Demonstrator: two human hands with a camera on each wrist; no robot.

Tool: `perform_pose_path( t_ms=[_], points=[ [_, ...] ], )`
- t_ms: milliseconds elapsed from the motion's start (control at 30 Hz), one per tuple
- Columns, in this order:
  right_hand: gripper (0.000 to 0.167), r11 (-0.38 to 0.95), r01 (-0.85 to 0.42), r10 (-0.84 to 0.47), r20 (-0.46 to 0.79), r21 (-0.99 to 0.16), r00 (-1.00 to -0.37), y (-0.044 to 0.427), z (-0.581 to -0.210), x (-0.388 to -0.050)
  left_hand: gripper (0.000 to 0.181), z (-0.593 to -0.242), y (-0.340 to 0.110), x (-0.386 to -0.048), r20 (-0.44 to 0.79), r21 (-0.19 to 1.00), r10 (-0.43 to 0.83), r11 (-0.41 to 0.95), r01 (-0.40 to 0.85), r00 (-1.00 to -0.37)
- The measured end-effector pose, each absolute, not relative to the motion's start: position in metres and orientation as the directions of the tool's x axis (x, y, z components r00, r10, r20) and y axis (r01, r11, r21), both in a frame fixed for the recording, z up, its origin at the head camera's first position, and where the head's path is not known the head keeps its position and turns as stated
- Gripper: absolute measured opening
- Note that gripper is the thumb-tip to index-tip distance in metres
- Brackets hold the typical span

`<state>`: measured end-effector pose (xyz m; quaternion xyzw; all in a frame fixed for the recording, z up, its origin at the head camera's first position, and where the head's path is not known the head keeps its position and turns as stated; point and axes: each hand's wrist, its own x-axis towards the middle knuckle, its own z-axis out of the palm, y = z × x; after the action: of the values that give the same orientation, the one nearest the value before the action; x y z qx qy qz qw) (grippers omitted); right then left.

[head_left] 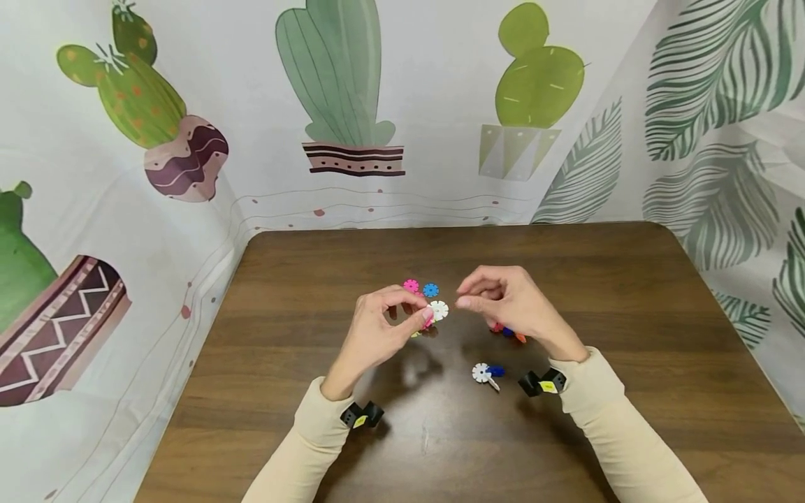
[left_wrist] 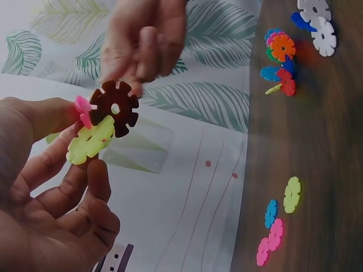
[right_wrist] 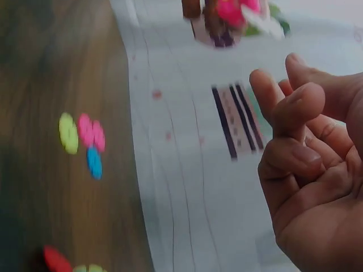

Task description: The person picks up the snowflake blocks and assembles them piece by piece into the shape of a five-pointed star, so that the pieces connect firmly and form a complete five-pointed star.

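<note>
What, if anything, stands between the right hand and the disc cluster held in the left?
Nothing visible does. In the head view, only open space separates the right hand from the white disc on the disc cluster that the left hand pinches. The right wrist view agrees. The blue disc lies on the table, outside that gap.

In the head view, the right hand [head_left: 516,304] partly hides a group of discs [head_left: 508,332] just beyond it, too small there to tell how they join. The left hand's [head_left: 377,328] thumb covers part of a pink disc in the held cluster [left_wrist: 105,112]. Past the right fingertips, that cluster is blurred and cut off by the right wrist view's top edge; well apart from the palm, a red piece [right_wrist: 57,259] runs off the bottom.
</note>
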<state>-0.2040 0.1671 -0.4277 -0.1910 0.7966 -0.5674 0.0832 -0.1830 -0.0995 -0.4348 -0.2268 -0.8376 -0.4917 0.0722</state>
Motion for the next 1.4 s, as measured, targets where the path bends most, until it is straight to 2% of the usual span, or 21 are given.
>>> perform_pose_path(
  t_ms=[200,400,600,767,933,1400],
  points=[
    [0.014,0.402,-0.232,-0.309,0.107,-0.886,-0.945,0.192,-0.439,-0.211,0.005,-0.433,-0.104,-0.185,0.345,0.796,0.290,0.413,0.442,-0.892],
    [0.009,0.598,-0.279,-0.312,0.102,-0.752,-0.944,0.209,-0.456,-0.218,0.006,-0.432,-0.105,-0.184,0.343,0.804,0.285,0.404,0.436,-0.895],
    [0.011,0.752,-0.329,-0.371,0.047,-0.571,-0.927,0.218,-0.470,-0.221,0.005,-0.433,-0.105,-0.185,0.333,0.805,0.286,0.410,0.429,-0.898],
    [0.021,0.818,-0.338,-0.409,-0.057,-0.465,-0.911,0.218,-0.476,-0.220,0.004,-0.434,-0.105,-0.186,0.330,0.803,0.285,0.416,0.426,-0.900],
    [0.021,0.830,-0.325,-0.418,-0.120,-0.453,-0.901,0.218,-0.479,-0.219,0.005,-0.435,-0.104,-0.185,0.334,0.801,0.288,0.416,0.432,-0.897],
    [0.019,0.785,-0.348,-0.448,-0.082,-0.513,-0.890,0.210,-0.483,-0.222,0.003,-0.435,-0.104,-0.185,0.316,0.808,0.295,0.414,0.419,-0.902]
  ],
)
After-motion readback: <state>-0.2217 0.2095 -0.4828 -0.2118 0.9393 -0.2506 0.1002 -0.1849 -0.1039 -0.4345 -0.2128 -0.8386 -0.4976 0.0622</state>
